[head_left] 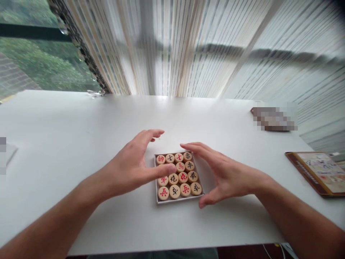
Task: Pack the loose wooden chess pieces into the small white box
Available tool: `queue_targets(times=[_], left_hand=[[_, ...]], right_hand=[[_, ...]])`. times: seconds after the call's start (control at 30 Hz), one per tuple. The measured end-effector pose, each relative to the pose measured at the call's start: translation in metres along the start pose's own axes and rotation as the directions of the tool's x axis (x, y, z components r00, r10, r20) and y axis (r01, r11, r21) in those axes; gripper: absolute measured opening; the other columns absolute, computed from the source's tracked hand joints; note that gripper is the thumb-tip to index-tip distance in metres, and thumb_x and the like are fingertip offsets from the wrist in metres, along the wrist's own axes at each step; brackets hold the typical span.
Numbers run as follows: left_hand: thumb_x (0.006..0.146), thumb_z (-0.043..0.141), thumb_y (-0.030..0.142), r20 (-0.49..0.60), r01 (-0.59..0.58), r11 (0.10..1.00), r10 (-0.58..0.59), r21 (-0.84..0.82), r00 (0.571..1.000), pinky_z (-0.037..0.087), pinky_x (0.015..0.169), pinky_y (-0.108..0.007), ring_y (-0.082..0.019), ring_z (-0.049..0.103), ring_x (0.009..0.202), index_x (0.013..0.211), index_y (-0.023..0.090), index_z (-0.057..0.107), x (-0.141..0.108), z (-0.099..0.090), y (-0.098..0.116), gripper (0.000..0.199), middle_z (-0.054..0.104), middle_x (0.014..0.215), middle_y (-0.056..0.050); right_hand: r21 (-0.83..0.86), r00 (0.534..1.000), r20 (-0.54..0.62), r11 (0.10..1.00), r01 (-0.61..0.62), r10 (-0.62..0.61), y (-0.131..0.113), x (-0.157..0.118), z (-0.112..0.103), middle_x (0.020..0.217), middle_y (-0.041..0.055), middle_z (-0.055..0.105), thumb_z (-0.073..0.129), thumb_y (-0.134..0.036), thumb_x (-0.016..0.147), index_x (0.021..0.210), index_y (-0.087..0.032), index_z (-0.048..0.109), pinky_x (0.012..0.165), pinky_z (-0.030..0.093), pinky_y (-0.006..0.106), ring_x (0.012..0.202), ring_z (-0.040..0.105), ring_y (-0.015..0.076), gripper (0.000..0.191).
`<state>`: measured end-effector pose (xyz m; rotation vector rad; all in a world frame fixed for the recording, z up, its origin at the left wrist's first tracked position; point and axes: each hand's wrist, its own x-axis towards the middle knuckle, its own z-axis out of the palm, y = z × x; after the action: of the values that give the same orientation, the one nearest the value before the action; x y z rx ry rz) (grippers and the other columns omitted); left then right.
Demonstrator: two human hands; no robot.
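Note:
A shallow light-coloured box (179, 200) lies on the white table, filled with rows of round wooden Chinese chess pieces (174, 191) marked in red and black characters. My left hand (136, 158) is at the box's left side, fingers spread, its thumb reaching over the pieces and hiding part of the second row. Whether that thumb touches a piece I cannot tell. At the right edge of the box, my right hand (222, 174) curves with thumb and fingers apart, the thumb beside the near right corner and the fingertips by the far right corner. Neither hand grips anything.
A brown-edged booklet or box (315, 172) lies at the table's right. Farther back sits a blurred-out brown object (275, 118). A pale flat item (9, 154) shows at the left edge. String curtains (172, 46) hang behind the white table (67, 144), beside a window.

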<state>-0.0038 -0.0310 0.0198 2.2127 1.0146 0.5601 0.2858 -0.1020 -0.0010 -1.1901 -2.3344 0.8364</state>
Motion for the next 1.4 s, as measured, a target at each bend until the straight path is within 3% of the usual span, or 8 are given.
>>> queue_targets(times=[0.13, 0.27, 0.37, 0.47, 0.67, 1.4], left_hand=[[0.067, 0.089, 0.074, 0.181, -0.042, 0.980, 0.006, 0.193, 0.983, 0.040, 0.126, -0.062, -0.045, 0.046, 0.152, 0.165, 0.020, 0.034, -0.017, -0.009, 0.005, 0.125, 0.046, 0.164, -0.022], [0.063, 0.091, 0.073, 0.249, -0.141, 0.942, 0.064, 0.304, 0.966, 0.040, 0.126, -0.065, -0.046, 0.039, 0.155, 0.170, 0.022, 0.016, -0.036, 0.001, -0.004, 0.140, 0.037, 0.169, -0.024], [0.068, 0.092, 0.064, 0.265, -0.183, 0.931, 0.099, 0.316, 0.959, 0.041, 0.124, -0.067, -0.046, 0.038, 0.155, 0.170, 0.024, 0.009, -0.046, 0.012, -0.020, 0.137, 0.037, 0.168, -0.023], [0.073, 0.089, 0.059, 0.193, -0.200, 0.938, 0.149, 0.283, 0.970, 0.040, 0.124, -0.068, -0.047, 0.038, 0.153, 0.171, 0.027, 0.008, -0.048, 0.018, -0.033, 0.131, 0.039, 0.166, -0.021], [0.078, 0.086, 0.043, 0.186, -0.209, 0.953, 0.170, 0.218, 0.968, 0.039, 0.125, -0.065, -0.044, 0.041, 0.151, 0.169, 0.027, 0.013, -0.043, 0.017, -0.036, 0.118, 0.042, 0.163, -0.019], [0.077, 0.087, 0.043, 0.165, -0.225, 0.954, 0.194, 0.196, 0.967, 0.038, 0.127, -0.059, -0.043, 0.041, 0.151, 0.169, 0.026, 0.018, -0.037, 0.007, -0.049, 0.116, 0.044, 0.162, -0.017]], right_hand=[[-0.022, 0.998, 0.057, 0.999, -0.041, 0.042, -0.003, 0.001, 0.006, 0.168, 0.0190, 0.035, 0.098, -0.050, 0.068, 0.170, -0.024, 0.022, 0.128, 0.037, 0.055, 0.155, 0.039, 0.0382, 0.129], [-0.050, 0.998, 0.046, 0.998, -0.036, 0.038, -0.004, 0.001, 0.008, 0.165, 0.0177, 0.039, 0.097, -0.044, 0.069, 0.170, -0.025, 0.021, 0.128, 0.038, 0.055, 0.154, 0.039, 0.0374, 0.128], [-0.060, 0.999, 0.034, 0.998, -0.023, 0.025, -0.003, 0.000, 0.009, 0.164, 0.0164, 0.041, 0.096, -0.040, 0.069, 0.170, -0.025, 0.021, 0.127, 0.039, 0.054, 0.153, 0.040, 0.0365, 0.126], [-0.048, 1.000, 0.019, 0.999, -0.014, 0.015, -0.002, 0.001, 0.010, 0.162, 0.0161, 0.043, 0.095, -0.038, 0.070, 0.170, -0.026, 0.022, 0.126, 0.041, 0.055, 0.152, 0.041, 0.0373, 0.124], [-0.052, 1.000, -0.004, 0.999, -0.016, 0.016, -0.001, 0.002, 0.011, 0.160, 0.0168, 0.044, 0.094, -0.038, 0.072, 0.169, -0.027, 0.023, 0.124, 0.042, 0.056, 0.150, 0.042, 0.0377, 0.121], [-0.076, 0.998, -0.043, 0.996, -0.037, 0.034, 0.001, 0.007, 0.013, 0.161, 0.0180, 0.043, 0.092, -0.035, 0.073, 0.167, -0.028, 0.026, 0.125, 0.040, 0.060, 0.152, 0.042, 0.0398, 0.115]])
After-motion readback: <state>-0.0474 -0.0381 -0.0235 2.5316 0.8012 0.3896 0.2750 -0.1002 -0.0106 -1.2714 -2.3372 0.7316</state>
